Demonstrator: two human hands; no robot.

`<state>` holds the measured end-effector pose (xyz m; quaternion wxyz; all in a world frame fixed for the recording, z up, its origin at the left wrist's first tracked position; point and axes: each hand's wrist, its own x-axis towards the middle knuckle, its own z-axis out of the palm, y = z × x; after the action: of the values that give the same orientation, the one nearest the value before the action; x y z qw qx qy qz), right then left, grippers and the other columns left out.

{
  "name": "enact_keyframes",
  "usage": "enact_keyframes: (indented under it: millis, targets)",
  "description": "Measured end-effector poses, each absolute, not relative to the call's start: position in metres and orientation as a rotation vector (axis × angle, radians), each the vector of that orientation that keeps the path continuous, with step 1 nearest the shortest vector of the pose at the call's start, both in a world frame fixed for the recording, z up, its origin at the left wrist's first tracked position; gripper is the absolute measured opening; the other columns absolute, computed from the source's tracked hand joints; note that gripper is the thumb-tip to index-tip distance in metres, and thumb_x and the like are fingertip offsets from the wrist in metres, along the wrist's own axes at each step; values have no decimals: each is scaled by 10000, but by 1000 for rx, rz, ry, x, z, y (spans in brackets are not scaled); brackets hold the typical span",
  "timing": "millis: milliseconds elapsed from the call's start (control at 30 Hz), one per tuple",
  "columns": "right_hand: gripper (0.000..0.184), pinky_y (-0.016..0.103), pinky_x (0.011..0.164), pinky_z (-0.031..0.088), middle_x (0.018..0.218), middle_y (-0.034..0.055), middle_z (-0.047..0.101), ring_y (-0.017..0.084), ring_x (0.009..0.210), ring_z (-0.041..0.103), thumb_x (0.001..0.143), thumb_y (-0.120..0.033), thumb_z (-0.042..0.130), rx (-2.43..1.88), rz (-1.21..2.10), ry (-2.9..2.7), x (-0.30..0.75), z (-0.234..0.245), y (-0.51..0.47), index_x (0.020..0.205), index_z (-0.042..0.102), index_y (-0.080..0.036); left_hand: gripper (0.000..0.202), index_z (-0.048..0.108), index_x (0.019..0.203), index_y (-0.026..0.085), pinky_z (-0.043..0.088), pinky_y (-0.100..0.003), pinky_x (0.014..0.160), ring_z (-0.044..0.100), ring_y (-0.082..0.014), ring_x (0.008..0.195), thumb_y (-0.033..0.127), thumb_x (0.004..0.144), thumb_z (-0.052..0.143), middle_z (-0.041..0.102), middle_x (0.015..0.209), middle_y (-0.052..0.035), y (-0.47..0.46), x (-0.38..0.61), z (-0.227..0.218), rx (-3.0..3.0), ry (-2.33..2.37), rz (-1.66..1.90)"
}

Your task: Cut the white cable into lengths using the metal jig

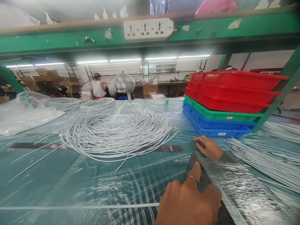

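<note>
My left hand (189,200) is in the lower right, wearing a ring. Its index finger lies along the dark grey end of a box-like block (255,184) with a shiny, film-like top. The other fingers are curled, and a white cable (93,207) runs into them from the left. Past the block's far corner, my right hand (209,148) has bent fingers around something small and dark that I cannot make out. A large loose coil of white cable (117,134) lies to the left, over a steel ruler (168,148). Several cable ends stick out of it.
Stacked red, green and blue trays (225,106) stand behind my right hand. Cut white cables (264,162) lie at the right. More coils (96,104) and a plastic bag (25,112) are at the back left. Overhead runs a green beam with a power strip (148,29). A person (98,86) sits beyond.
</note>
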<state>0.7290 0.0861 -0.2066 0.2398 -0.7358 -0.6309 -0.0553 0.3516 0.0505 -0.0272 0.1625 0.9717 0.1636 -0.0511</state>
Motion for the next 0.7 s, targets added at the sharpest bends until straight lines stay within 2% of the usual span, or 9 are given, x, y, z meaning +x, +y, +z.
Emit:
enact_keyframes:
  millis: [67, 167, 367, 500, 600, 700]
  targets:
    - [381, 341, 621, 524, 981, 83, 632, 194, 702, 606, 965, -421, 407, -2028, -132, -1725, 729, -206, 86, 1189, 639, -218, 287, 626, 1221, 196, 611, -539, 733, 696, -409, 989, 201, 951, 530, 189, 1606, -217, 50, 351, -27, 2761, 488, -171]
    - [400, 334, 609, 520, 953, 83, 629, 201, 711, 612, 976, -438, 387, -2046, -129, -1730, 729, -204, 85, 1202, 637, -221, 282, 631, 1212, 186, 610, -531, 759, 699, -387, 982, 199, 964, 499, 163, 1615, -209, 50, 352, -27, 2766, 503, -213]
    - [395, 364, 678, 538, 957, 76, 621, 194, 707, 603, 959, -437, 401, -2044, -150, -1726, 725, -202, 84, 1184, 643, -220, 267, 633, 1204, 208, 621, -503, 720, 712, -356, 923, 186, 938, 618, 186, 1617, -199, 50, 353, -28, 2749, 493, -197]
    - [393, 385, 700, 539, 974, 82, 623, 202, 715, 601, 938, -434, 408, -2046, -133, -1696, 721, -199, 83, 1160, 651, -218, 294, 655, 1200, 209, 628, -488, 676, 713, -373, 909, 156, 914, 612, 196, 1620, -186, 51, 351, -31, 2738, 521, -143]
    - [367, 412, 721, 537, 992, 97, 632, 215, 711, 609, 935, -434, 421, -2023, -114, -1688, 719, -199, 84, 1133, 653, -231, 253, 704, 1150, 211, 630, -447, 605, 719, -369, 845, 223, 914, 613, 289, 1597, -171, 54, 353, -44, 2726, 490, -5]
    - [289, 451, 719, 538, 1021, 108, 651, 226, 675, 615, 929, -425, 453, -1952, -90, -1673, 722, -202, 84, 1086, 655, -290, 255, 741, 1117, 259, 612, -370, 523, 714, -319, 767, 316, 888, 646, 486, 1474, -144, 52, 362, -65, 2683, 503, 151]
